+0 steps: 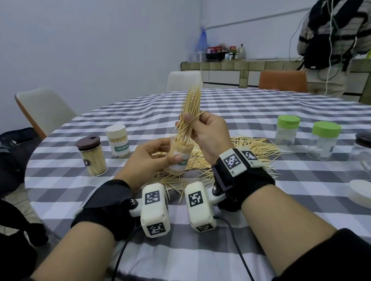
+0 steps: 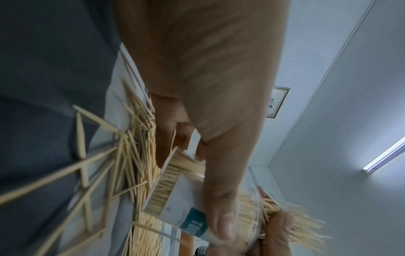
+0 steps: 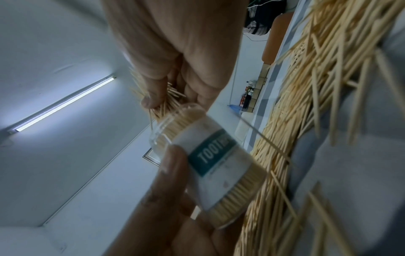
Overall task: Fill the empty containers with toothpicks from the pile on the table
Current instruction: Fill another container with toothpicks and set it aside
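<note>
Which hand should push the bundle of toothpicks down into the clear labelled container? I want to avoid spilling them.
Right. The right hand already pinches the bundle of wooden toothpicks above the mouth of the clear labelled container. The left hand grips that container, tilted, over the pile, so it probably should only steady it.

The checked table (image 1: pixel 279 199) carries a toothpick pile (image 1: pixel 250 147), filled jars (image 1: pixel 93 157) left of it, empty jars (image 1: pixel 325 140) and a white lid (image 1: pixel 369 197) right.

Six containers (image 1: pixel 176 155), perhaps; one loose lid (image 1: pixel 369 197) (white); three chairs (image 1: pixel 44 109).
</note>
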